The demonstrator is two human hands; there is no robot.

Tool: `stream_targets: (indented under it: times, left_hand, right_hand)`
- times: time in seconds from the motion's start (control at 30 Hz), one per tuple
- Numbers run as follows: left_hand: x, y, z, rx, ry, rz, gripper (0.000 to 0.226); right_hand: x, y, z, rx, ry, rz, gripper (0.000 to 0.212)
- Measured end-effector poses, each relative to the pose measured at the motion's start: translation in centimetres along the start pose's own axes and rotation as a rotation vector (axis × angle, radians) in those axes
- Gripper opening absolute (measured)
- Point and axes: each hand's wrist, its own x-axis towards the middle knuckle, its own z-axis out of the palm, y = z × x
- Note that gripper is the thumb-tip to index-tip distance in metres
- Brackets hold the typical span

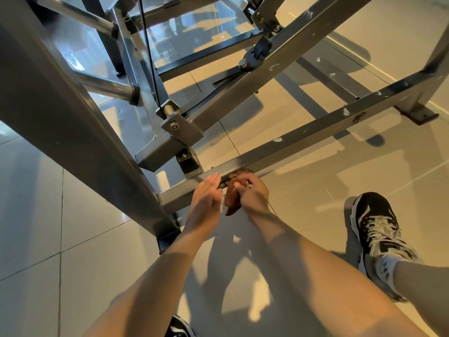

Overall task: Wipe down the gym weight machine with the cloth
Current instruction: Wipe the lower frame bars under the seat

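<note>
Shows a brown cloth (pixel 230 200) bunched in the right hand (pixel 252 193), fingers curled round it, pressed against the near end of a low grey bar (pixel 315 135) of the gym weight machine (pixel 73 132). Shows the left hand (pixel 206 198) just beside it, holding nothing, fingers straight and together, fingertips touching the same bar next to a bolt. Places both hands close together with the cloth between them, bare forearms reaching in from the bottom edge. Follows the bar diagonally up to the right, its paint chipped in white spots. Takes in a thick slanted post on the left, a second diagonal beam above, two chrome tubes (pixel 107 87) and a thin black cable (pixel 148 57) further up. Looks down on a glossy tiled floor (pixel 60 251) crossed by sunlit patches and shadows. Catches a black-and-white laced shoe (pixel 379 229) planted on the right, well apart from the hands.
</note>
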Motion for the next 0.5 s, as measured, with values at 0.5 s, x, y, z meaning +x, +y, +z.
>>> stream_targets:
  times: [0.5]
  left_hand:
    - [0.1, 0.5, 0.0, -0.165, -0.02, -0.097, 0.045]
  right_hand:
    - [0.4, 1.1, 2.0, -0.189, 0.048, -0.07, 0.015]
